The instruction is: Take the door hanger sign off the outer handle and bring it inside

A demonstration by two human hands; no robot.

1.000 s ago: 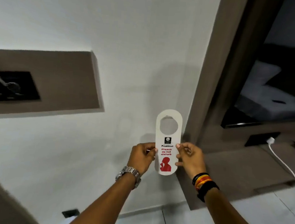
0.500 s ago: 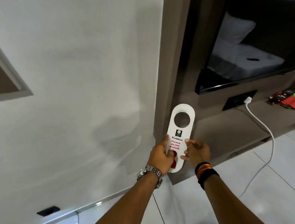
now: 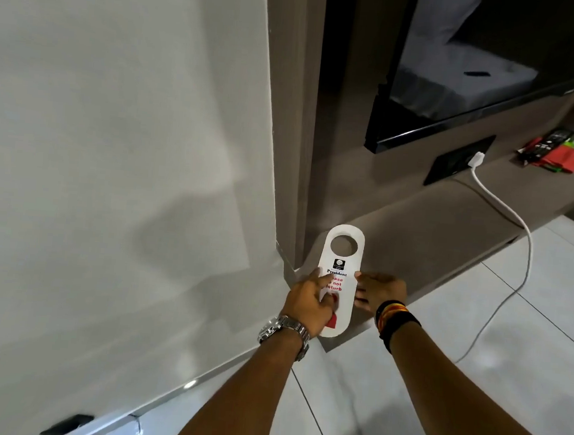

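Observation:
The white door hanger sign (image 3: 343, 259), with a round hole at its top and red "do not disturb" print, is held upright in front of me at the lower middle of the head view. My left hand (image 3: 308, 301), with a metal watch on the wrist, grips the sign's left edge, thumb across the print. My right hand (image 3: 381, 291), with dark and striped wristbands, touches the sign's right edge with its fingertips. No door or handle is in view.
A white wall (image 3: 119, 142) fills the left. To the right a brown unit carries a low shelf (image 3: 450, 223), a black screen (image 3: 460, 93), a socket with a white cable (image 3: 506, 207) trailing to the tiled floor (image 3: 471, 386), and red and green items (image 3: 555, 154).
The view has swung right and down, from the wall toward the brown unit and floor. My left hand shifted its thumb over the sign's front. Both hands kept the sign.

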